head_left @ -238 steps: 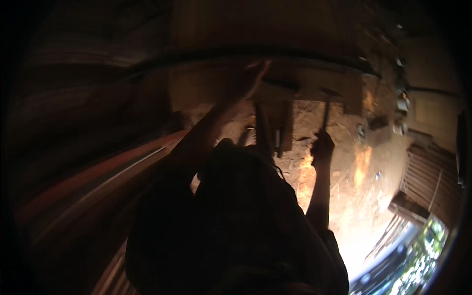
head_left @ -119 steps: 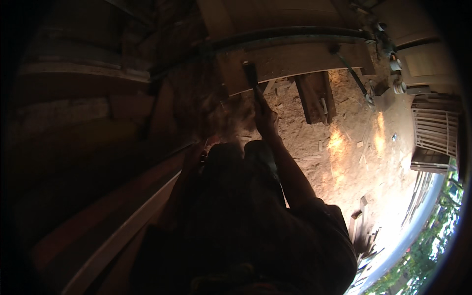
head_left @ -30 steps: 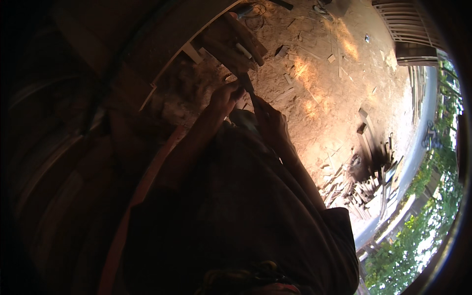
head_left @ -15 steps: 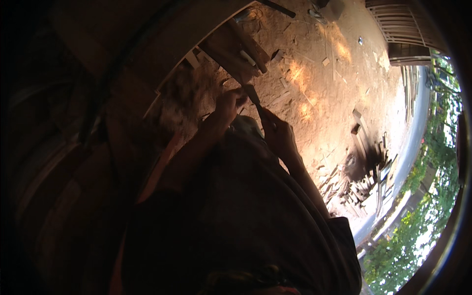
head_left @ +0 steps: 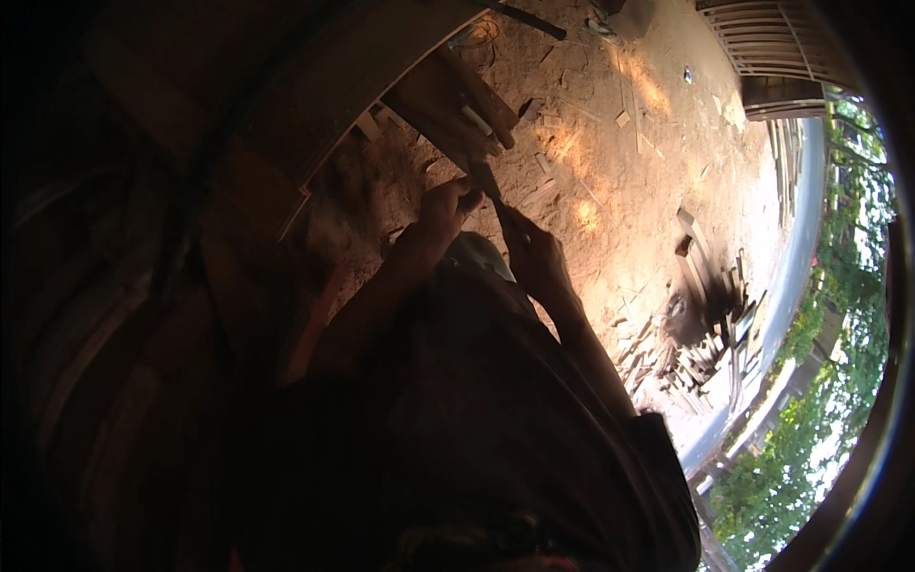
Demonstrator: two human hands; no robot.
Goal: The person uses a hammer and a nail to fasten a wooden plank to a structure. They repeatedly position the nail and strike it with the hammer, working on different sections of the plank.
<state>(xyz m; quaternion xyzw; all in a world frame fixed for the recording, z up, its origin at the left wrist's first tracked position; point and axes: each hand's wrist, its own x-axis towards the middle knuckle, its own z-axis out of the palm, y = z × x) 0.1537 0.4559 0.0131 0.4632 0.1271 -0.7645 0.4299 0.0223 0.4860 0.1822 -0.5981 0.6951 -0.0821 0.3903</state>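
Note:
My right hand (head_left: 536, 255) is wrapped round the near end of a dark, flat, narrow tool (head_left: 488, 183), whose exact kind the dim light hides. The tool slants up and away to the left, its far end close to a dark wooden board (head_left: 434, 100). Whether the two touch, I cannot tell. Just left of the tool, my left hand (head_left: 442, 212) has its fingers curled closed beside the flat part. Whatever those fingers hold, if anything, is in shadow. A pale, rounded shape (head_left: 477, 250) shows between my wrists.
A large shadowed panel or tabletop (head_left: 315, 124) fills the upper left. Wood scraps (head_left: 672, 367) are heaped on the sunlit dirt floor (head_left: 620, 248) at right, with longer offcuts (head_left: 701, 257) beside them. A slatted wooden frame (head_left: 762, 43) stands at the far right.
The whole view has shifted slightly left. Both hands and the tool keep nearly the same places, with only a small change in the tool's tilt.

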